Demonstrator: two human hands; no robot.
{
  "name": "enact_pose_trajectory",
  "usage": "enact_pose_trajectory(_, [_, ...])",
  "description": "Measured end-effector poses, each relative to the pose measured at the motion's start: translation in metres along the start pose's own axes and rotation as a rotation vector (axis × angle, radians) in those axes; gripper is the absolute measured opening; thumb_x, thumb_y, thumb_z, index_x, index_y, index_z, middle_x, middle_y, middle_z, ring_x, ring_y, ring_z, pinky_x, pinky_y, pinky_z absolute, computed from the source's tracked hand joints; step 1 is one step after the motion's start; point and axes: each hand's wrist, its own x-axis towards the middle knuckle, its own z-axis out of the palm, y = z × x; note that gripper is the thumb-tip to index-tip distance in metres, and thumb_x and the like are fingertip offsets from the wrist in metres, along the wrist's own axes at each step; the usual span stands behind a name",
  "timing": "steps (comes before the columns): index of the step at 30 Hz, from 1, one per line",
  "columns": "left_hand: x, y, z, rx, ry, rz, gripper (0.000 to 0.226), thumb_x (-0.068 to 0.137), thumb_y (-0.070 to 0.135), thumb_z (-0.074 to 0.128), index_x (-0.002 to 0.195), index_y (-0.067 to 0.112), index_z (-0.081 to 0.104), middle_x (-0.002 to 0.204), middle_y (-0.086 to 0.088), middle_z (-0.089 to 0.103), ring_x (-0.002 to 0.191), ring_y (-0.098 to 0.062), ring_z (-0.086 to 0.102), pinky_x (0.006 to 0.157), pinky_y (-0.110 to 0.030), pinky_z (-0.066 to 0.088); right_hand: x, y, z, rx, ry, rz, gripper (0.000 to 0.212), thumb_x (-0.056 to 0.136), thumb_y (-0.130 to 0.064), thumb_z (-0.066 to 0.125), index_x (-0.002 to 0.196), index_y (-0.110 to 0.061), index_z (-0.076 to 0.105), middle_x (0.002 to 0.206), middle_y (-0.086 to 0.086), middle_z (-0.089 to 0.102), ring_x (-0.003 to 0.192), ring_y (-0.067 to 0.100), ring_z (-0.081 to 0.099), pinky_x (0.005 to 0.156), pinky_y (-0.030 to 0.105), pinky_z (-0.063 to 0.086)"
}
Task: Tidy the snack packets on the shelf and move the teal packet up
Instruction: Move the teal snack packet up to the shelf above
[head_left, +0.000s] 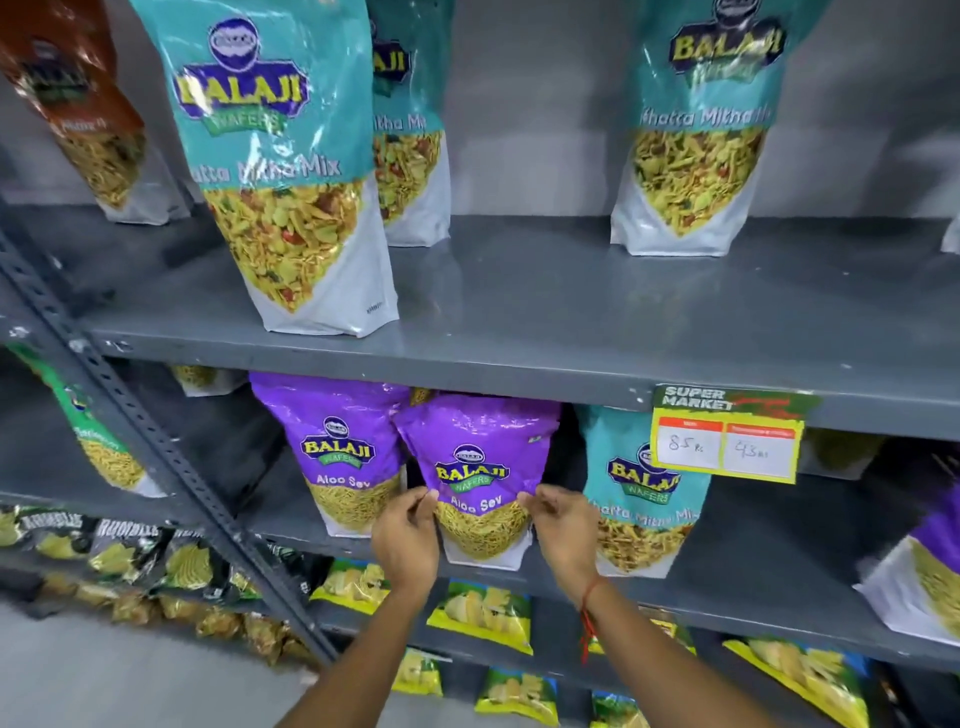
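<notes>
- While the purple packet (478, 478) is pinched at both side edges by the left hand (406, 540) and right hand (563, 535), it should be squared upright.
- Contact with the neighbouring teal packet (641, 493) is best avoided.

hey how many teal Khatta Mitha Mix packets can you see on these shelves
4. Three stand on the upper shelf: a front-left packet, one partly hidden behind it, and one at the right. The fourth teal packet stands on the middle shelf, right of the purple packets. Others may be hidden.
</notes>
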Motion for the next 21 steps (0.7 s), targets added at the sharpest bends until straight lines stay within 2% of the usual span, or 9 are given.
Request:
enact_pose_trajectory(2, [-0.002, 0.000, -0.001, 0.003, -0.020, 0.000, 0.023, 0.088, 0.031, 0.066, 0.091, 0.010, 0.075, 0.083, -0.013, 0.076, 0.077, -0.033, 0.068, 0.070, -0.044, 0.055, -0.003, 0.005, 0.001, -0.004, -0.013, 0.024, 0.043, 0.086, -0.018, 0.073, 0.052, -0.014, 0.048, 0.048, -0.005, 0.041, 0.048, 0.004, 0.033, 0.052, 0.028, 0.033])
enact_pose_trajectory(4, [-0.006, 0.003, -0.005, -0.029, -0.033, -0.034, 0.022, 0.087, 0.030, 0.067, 0.096, 0.011, 0.074, 0.082, -0.008, 0.074, 0.078, -0.030, 0.068, 0.074, -0.043, 0.055, -0.007, 0.005, -0.002, 0.002, -0.049, 0.040, 0.023, 0.087, -0.015, 0.071, 0.066, -0.010, 0.061, 0.058, 0.002, 0.063, 0.056, 0.014, 0.057, 0.060, 0.033, 0.045])
enact_pose_trajectory(6, [-0.016, 0.013, -0.009, -0.122, -0.007, -0.091, 0.024, 0.085, 0.027, 0.070, 0.101, 0.009, 0.072, 0.083, -0.004, 0.070, 0.080, -0.026, 0.068, 0.073, -0.036, 0.054, -0.016, -0.003, -0.012, 0.024, -0.072, 0.037, 0.008, 0.088, -0.016, 0.071, 0.092, -0.011, 0.075, 0.089, 0.000, 0.079, 0.083, 0.018, 0.073, 0.073, 0.027, 0.054])
enact_pose_trajectory(9, [-0.042, 0.037, -0.012, -0.254, 0.014, -0.111, 0.021, 0.082, 0.024, 0.073, 0.098, 0.013, 0.066, 0.086, -0.004, 0.068, 0.078, -0.023, 0.067, 0.067, -0.021, 0.049, -0.037, -0.014, -0.037, 0.098, -0.039, 0.109, 0.034, 0.088, -0.020, 0.073, 0.120, -0.009, 0.070, 0.104, 0.000, 0.072, 0.094, 0.014, 0.068, 0.083, 0.019, 0.051])
enact_pose_trajectory(12, [-0.065, 0.056, -0.005, -0.282, -0.099, -0.004, 0.019, 0.081, 0.023, 0.073, 0.097, 0.016, 0.067, 0.085, -0.002, 0.069, 0.077, -0.017, 0.066, 0.075, -0.032, 0.054, -0.057, -0.016, -0.070, 0.132, 0.108, 0.096, 0.017, 0.087, -0.022, 0.073, 0.102, -0.014, 0.074, 0.089, 0.001, 0.075, 0.081, 0.011, 0.071, 0.080, 0.033, 0.059])
enact_pose_trajectory(14, [-0.076, 0.068, 0.005, -0.257, -0.179, 0.046, 0.022, 0.080, 0.027, 0.074, 0.100, 0.018, 0.070, 0.086, -0.001, 0.073, 0.078, -0.015, 0.069, 0.076, -0.031, 0.054, -0.069, -0.016, -0.095, 0.154, 0.245, 0.095, 0.004, 0.088, -0.019, 0.073, 0.084, -0.021, 0.071, 0.079, -0.006, 0.073, 0.074, -0.003, 0.068, 0.073, 0.022, 0.055])
enact_pose_trajectory(16, [-0.085, 0.080, 0.019, -0.212, -0.282, 0.076, 0.025, 0.081, 0.033, 0.072, 0.103, 0.020, 0.070, 0.090, -0.001, 0.075, 0.082, -0.014, 0.070, 0.078, -0.032, 0.056, -0.074, -0.012, -0.118, 0.159, 0.382, 0.107, 0.013, 0.089, -0.019, 0.072, 0.079, -0.025, 0.066, 0.076, -0.011, 0.069, 0.071, -0.006, 0.065, 0.069, 0.019, 0.051])
enact_pose_trajectory(18, [-0.093, 0.090, 0.037, -0.124, -0.436, 0.095, 0.034, 0.084, 0.036, 0.068, 0.113, 0.018, 0.068, 0.107, -0.003, 0.074, 0.096, -0.016, 0.070, 0.086, -0.036, 0.056, -0.072, 0.000, -0.136, 0.182, 0.455, 0.157, 0.007, 0.088, -0.019, 0.071, 0.089, -0.017, 0.064, 0.079, -0.010, 0.067, 0.078, 0.005, 0.067, 0.072, 0.024, 0.050])
enact_pose_trajectory(21, [-0.100, 0.100, 0.064, -0.072, -0.621, -0.065, 0.051, 0.091, 0.038, 0.057, 0.135, 0.012, 0.051, 0.138, -0.007, 0.057, 0.124, -0.023, 0.056, 0.104, -0.039, 0.045, -0.054, 0.017, -0.151, 0.201, 0.361, 0.314, 0.033, 0.088, -0.028, 0.073, 0.115, -0.014, 0.060, 0.098, -0.005, 0.066, 0.096, 0.019, 0.064, 0.084, 0.029, 0.047])
